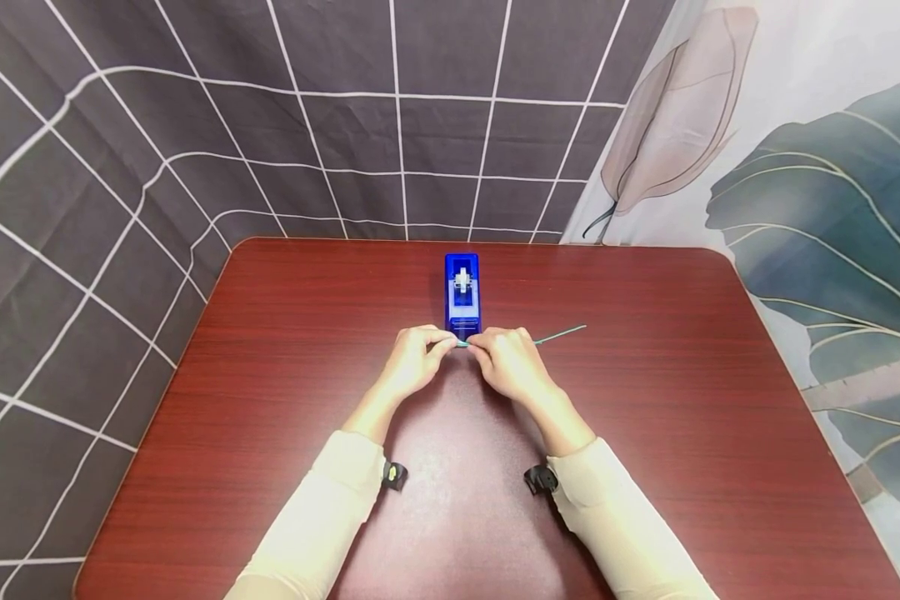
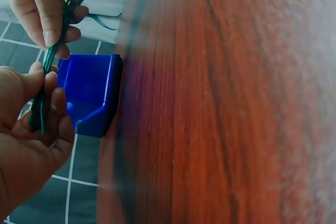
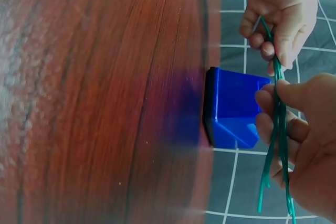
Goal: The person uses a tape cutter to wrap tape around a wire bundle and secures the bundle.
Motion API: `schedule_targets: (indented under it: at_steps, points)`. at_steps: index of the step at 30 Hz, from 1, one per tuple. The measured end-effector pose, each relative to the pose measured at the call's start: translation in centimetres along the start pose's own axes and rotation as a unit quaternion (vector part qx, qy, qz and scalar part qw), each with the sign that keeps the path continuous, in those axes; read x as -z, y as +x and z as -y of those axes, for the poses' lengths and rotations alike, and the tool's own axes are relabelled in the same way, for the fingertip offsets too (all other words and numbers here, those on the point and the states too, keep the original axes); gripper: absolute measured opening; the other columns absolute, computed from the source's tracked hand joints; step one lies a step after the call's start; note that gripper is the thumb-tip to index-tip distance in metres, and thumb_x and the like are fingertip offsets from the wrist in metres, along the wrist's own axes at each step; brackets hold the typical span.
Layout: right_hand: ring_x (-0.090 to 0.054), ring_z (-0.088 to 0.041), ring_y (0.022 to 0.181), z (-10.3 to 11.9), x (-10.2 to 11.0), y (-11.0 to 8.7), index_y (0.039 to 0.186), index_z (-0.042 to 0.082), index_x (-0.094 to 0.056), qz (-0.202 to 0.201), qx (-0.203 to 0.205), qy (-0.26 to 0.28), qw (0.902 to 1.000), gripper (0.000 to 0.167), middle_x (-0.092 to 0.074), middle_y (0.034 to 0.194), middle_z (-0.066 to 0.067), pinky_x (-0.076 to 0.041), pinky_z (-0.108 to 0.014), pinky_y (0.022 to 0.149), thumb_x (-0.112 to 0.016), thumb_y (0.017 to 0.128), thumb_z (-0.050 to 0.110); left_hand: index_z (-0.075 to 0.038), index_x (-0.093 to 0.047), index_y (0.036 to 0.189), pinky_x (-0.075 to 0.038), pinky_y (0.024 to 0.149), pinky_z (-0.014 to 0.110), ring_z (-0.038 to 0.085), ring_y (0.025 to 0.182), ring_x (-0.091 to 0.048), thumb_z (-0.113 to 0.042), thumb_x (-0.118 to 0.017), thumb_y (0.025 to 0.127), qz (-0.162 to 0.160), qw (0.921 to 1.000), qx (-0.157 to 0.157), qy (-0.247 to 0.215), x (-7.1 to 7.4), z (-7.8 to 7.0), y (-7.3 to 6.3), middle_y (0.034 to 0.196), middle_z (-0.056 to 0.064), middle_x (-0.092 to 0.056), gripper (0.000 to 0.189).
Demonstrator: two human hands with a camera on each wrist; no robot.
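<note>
Between both hands, a bunch of thin green strands [image 2: 48,59] is stretched. My left hand [image 1: 414,358] pinches it between thumb and fingers, with short ends poking out below the grip in the left wrist view. Close beside it, my right hand [image 1: 512,360] pinches the same bunch, and longer loose ends [image 3: 283,177] trail past its palm. One long strand end [image 1: 562,333] sticks out to the right in the head view. Just beyond the fingertips stands a blue tape dispenser [image 1: 463,312] with a pale hub in its top; its near end is partly hidden by the hands.
The hands are above a reddish-brown wooden table [image 1: 285,350]. A dark grey cloth with white grid lines [image 1: 345,50] hangs behind and to the left. To the right hangs a pale curtain [image 1: 780,50] with large leaf shapes.
</note>
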State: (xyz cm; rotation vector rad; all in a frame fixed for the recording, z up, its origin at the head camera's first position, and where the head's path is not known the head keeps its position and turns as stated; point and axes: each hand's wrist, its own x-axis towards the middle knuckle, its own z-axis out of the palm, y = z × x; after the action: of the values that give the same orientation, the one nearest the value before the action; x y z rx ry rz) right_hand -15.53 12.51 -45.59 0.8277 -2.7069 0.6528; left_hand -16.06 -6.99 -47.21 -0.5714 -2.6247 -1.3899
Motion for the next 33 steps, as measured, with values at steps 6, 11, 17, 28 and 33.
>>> schedule_targets:
  at_steps: [6,11,17,28,33]
  points:
    - [-0.068,-0.025,0.070,0.1,0.2,-0.1,0.095,0.008,-0.078,-0.016,0.009,-0.005,0.9998,0.008,-0.069,0.077,-0.005,-0.047,-0.048,0.065,-0.070,0.092,0.009,-0.002,-0.080,0.098,-0.054,0.070,0.030,0.018,0.074,-0.066,-0.006,-0.071,0.093,-0.008,0.9999,-0.010,-0.007,-0.1,0.0,-0.1,0.086,0.008,-0.074,0.011]
    - [-0.067,-0.025,0.068,0.4,0.4,-0.3,0.096,0.008,-0.079,-0.024,0.014,-0.009,0.9996,0.009,-0.067,0.075,-0.005,-0.046,-0.047,0.065,-0.071,0.092,0.009,-0.002,-0.080,0.098,-0.054,0.070,0.030,0.017,0.073,-0.066,-0.005,-0.071,0.093,-0.011,0.9998,-0.015,-0.008,0.0,-0.2,-0.3,0.085,0.007,-0.074,0.010]
    - [-0.067,-0.023,0.069,0.7,0.8,-0.7,0.096,0.007,-0.079,-0.030,0.021,-0.012,0.9993,0.009,-0.069,0.077,-0.004,-0.045,-0.046,0.065,-0.073,0.091,0.008,-0.002,-0.080,0.098,-0.053,0.068,0.030,0.016,0.072,-0.064,-0.006,-0.072,0.093,-0.013,0.9997,-0.018,-0.009,0.0,-0.7,-0.8,0.085,0.006,-0.074,0.010]
    - [-0.067,-0.021,0.068,1.2,1.1,-1.8,0.094,0.008,-0.080,-0.033,0.061,-0.032,0.9970,0.007,-0.068,0.075,-0.001,-0.047,-0.044,0.063,-0.075,0.089,0.010,-0.004,-0.080,0.095,-0.051,0.065,0.027,0.011,0.069,-0.061,-0.006,-0.073,0.092,-0.016,0.9994,-0.018,-0.025,-0.3,-1.1,-2.3,0.083,0.003,-0.072,0.008]
    - [-0.067,-0.021,0.069,1.8,1.3,-2.3,0.093,0.007,-0.079,-0.032,0.059,-0.032,0.9972,0.006,-0.069,0.076,-0.002,-0.048,-0.044,0.064,-0.075,0.088,0.009,-0.003,-0.080,0.094,-0.052,0.065,0.026,0.011,0.070,-0.062,-0.005,-0.073,0.091,-0.022,0.9988,-0.031,-0.029,-0.4,-1.4,-3.0,0.083,0.003,-0.073,0.008]
